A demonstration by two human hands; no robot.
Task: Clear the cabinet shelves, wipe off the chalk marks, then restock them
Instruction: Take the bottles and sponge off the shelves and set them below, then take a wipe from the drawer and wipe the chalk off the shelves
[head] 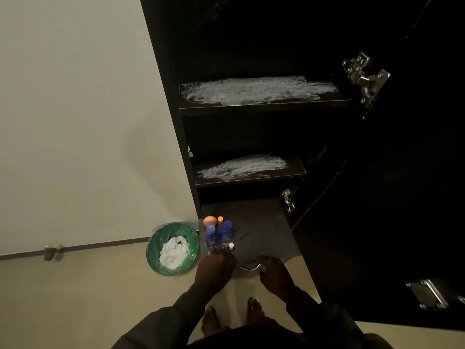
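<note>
Low at the black cabinet's [251,34] floor level, left hand [216,269] curls by small bottles – grip unclear; right hand [274,273] open, empty. Two blue plastic bottles [220,234] stand nearby; both upper shelves [261,107] w/ white chalk smears [254,90].

no readable text, bottle [226,233] labels blurred

Both chalked shelves, the upper shelf [261,95] and the lower shelf [249,170], are bare, open reach from the front. The bottom surface [261,222] is blocked at its left front by 2 blue bottles [220,234], an orange sponge [209,221] and small vials, right side looks free but dark. The open door [390,197] walls off the right; the green bin [173,249] stands just left of the cabinet.
</note>
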